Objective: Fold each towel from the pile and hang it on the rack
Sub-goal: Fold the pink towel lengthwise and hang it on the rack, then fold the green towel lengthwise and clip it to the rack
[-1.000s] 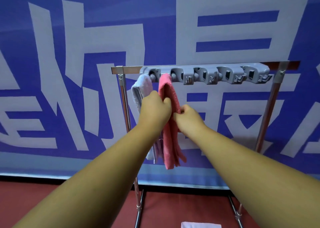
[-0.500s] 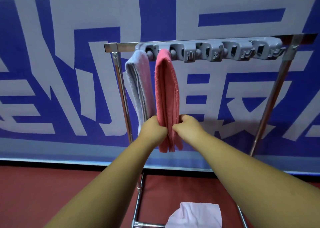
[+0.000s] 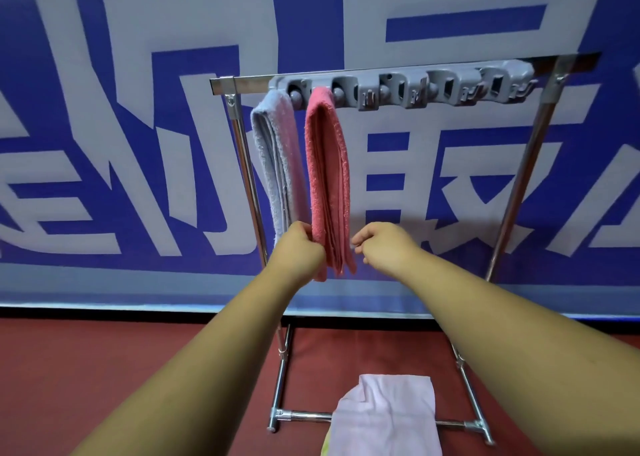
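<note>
A folded pink towel (image 3: 328,178) hangs from the grey clip strip (image 3: 408,88) on the chrome rack (image 3: 512,185). A folded pale blue towel (image 3: 277,157) hangs just left of it. My left hand (image 3: 299,251) pinches the pink towel's lower left edge. My right hand (image 3: 384,246) is a little to the right of the towel, fingers curled and apart from the cloth. A light pink towel (image 3: 388,417) lies over the rack's bottom bar on the pile, with a yellow-green edge (image 3: 325,447) beneath it.
A blue banner with large white characters (image 3: 138,144) fills the wall behind the rack. The floor (image 3: 104,369) is dark red. Several clips on the strip's right part hold nothing.
Both hands slid down the pink towel from near the top to its lower end. My right hand has come off the towel. The view tilted down, showing more of the pile.
</note>
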{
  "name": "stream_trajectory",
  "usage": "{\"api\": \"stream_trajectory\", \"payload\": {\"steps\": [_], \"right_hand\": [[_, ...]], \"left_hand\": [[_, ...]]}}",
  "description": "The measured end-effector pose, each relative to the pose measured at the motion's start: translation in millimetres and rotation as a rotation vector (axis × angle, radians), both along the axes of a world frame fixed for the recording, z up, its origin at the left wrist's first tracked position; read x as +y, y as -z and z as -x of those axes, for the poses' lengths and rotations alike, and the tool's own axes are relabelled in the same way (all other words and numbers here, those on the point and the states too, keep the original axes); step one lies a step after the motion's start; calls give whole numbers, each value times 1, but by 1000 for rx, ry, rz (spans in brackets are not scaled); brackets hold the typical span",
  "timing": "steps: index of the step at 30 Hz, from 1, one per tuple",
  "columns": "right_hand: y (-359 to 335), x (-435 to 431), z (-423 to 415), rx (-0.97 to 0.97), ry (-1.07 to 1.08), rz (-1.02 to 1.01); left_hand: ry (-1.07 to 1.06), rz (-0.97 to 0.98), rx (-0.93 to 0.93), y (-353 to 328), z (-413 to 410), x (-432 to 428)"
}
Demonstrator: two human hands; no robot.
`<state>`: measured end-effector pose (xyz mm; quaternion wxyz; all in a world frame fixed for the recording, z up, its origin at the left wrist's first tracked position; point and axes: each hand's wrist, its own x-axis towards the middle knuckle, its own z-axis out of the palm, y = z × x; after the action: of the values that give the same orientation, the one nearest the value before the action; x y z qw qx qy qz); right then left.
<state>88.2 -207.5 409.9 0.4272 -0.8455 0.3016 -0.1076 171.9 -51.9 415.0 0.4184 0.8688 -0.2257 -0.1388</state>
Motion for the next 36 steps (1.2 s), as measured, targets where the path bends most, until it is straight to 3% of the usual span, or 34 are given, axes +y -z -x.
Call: {"api": "stream_trajectory", "payload": {"steps": [9, 17, 23, 28, 36], "right_hand": [[-51, 35, 65, -21, -24, 27], [-26, 49, 114, 44, 0, -8], [39, 40, 137, 92, 12, -69], [124, 42, 150, 309, -70, -100], [274, 27, 163, 539, -5, -205]], "left_hand": [[-7, -18, -4, -37, 54, 40], [106, 22, 135, -22, 115, 50], [148, -39, 213, 34, 131, 44], [189, -127, 243, 110, 131, 38], [171, -244, 486, 250, 117, 35]]}}
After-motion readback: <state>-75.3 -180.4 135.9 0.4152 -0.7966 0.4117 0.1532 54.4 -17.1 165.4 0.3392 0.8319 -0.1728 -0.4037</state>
